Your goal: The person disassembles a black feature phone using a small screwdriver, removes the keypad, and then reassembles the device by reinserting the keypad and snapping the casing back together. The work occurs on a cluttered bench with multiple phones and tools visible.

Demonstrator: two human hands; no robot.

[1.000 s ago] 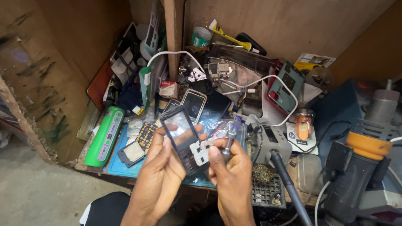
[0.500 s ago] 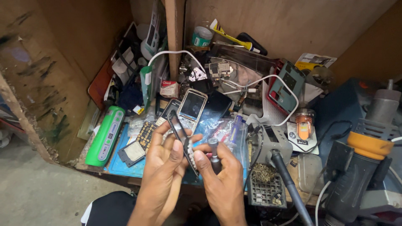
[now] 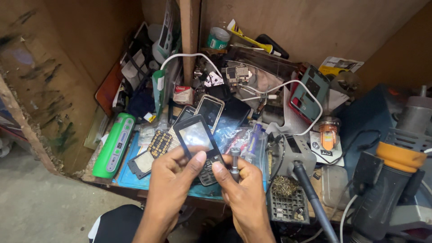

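Note:
Both my hands hold a small black keypad phone [image 3: 196, 143] over the near edge of a cluttered bench. My left hand [image 3: 173, 177] grips its lower left side with the thumb across the keypad. My right hand [image 3: 243, 189] touches the phone's lower right corner with its thumb and also clasps a thin metal screwdriver [image 3: 234, 161] that sticks upright out of the fist. The phone's screen faces up and reflects light.
Two more phones [image 3: 209, 110] lie behind on a blue mat [image 3: 135, 177], beside a keypad sheet [image 3: 159, 144] and a green box-shaped device [image 3: 114, 145]. A soldering iron stand [image 3: 292, 157], tip-cleaner tray [image 3: 288, 200], white cable [image 3: 279, 87] and an orange-collared tool [image 3: 398, 157] crowd the right.
The phone has been turned from edge-on to face-up and now rests in both hands. The small white part seen in my right hand a second ago is out of sight.

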